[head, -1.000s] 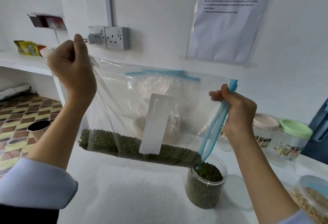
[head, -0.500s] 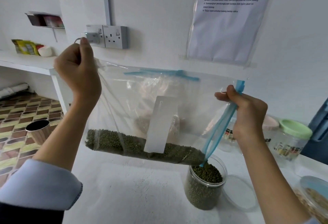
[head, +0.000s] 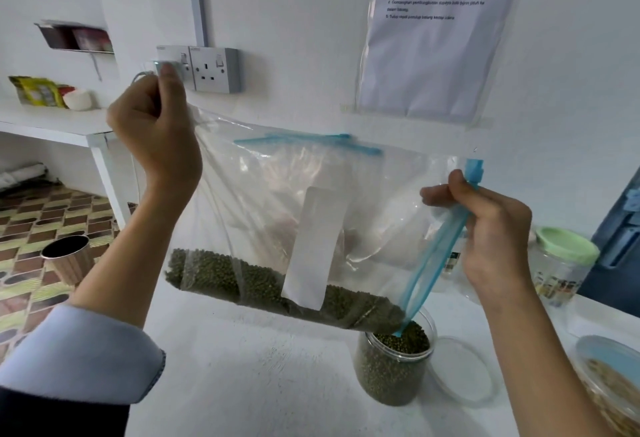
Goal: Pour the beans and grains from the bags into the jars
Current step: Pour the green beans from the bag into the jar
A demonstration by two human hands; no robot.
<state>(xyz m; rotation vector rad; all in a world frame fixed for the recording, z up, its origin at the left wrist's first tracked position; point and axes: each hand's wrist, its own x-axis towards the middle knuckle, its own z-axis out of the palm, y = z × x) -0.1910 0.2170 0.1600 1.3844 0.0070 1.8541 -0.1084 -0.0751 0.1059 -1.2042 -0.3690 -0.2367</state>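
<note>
Holding a clear plastic bag (head: 277,215) above the white table (head: 242,367), the person pinches its raised closed corner in the left hand (head: 156,125), fingers curled tight on the film, while the right hand (head: 491,228) clamps round the blue zip strip (head: 436,256) near the mouth. Green beans (head: 263,284) lie along the bag's low edge, sloping toward the lowest corner, which dips into the open jar (head: 394,367), already nearly full. The film looks thin, soft and slippery, so the load will likely shift suddenly; the stiffer zip strip and the bunched corner seem the safest places to hold. The light plastic jar, unsteadied, could tip if the bag drags on its rim.
</note>
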